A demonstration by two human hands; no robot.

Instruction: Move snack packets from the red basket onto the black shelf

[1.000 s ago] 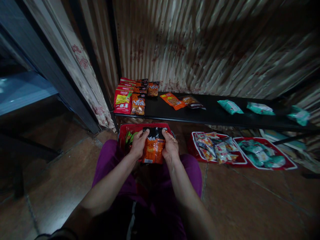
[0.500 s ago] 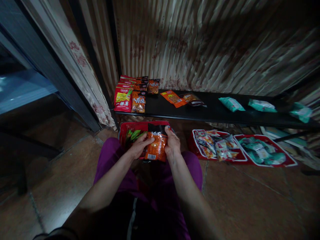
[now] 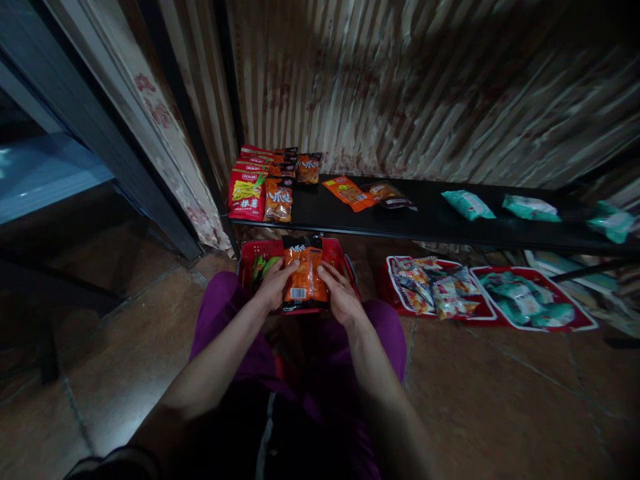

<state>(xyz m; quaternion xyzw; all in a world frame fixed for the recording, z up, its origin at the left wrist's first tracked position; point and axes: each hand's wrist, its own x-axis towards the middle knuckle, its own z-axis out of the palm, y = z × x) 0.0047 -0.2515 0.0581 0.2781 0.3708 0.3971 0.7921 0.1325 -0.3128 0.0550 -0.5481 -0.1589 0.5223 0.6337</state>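
An orange and black snack packet [image 3: 306,275] is held upright between my two hands, over a red basket [image 3: 345,252] by my knees. My left hand [image 3: 274,283] grips its left side, thumb on the front. On the right edge, my right hand [image 3: 339,291] closes with its thumb on the front too. Green-printed packaging [image 3: 261,267] shows inside the basket; the rest of its contents is hidden behind the packet and hands. On the shelf just beyond stand red packets [image 3: 247,195] in a row, beside a row of similar orange packets [image 3: 279,200].
The black shelf [image 3: 340,223] runs across in front. On it lie a flat orange packet [image 3: 349,193], a brown packet [image 3: 390,195] and green packets [image 3: 469,205]. Below stand a red basket of mixed packets [image 3: 434,287] and a red basket of green packets [image 3: 527,300]. A dark post [image 3: 170,127] rises at left.
The orange packet has shifted slightly up and left and now stands straighter. My right hand has slid down from its upper corner to its right side.
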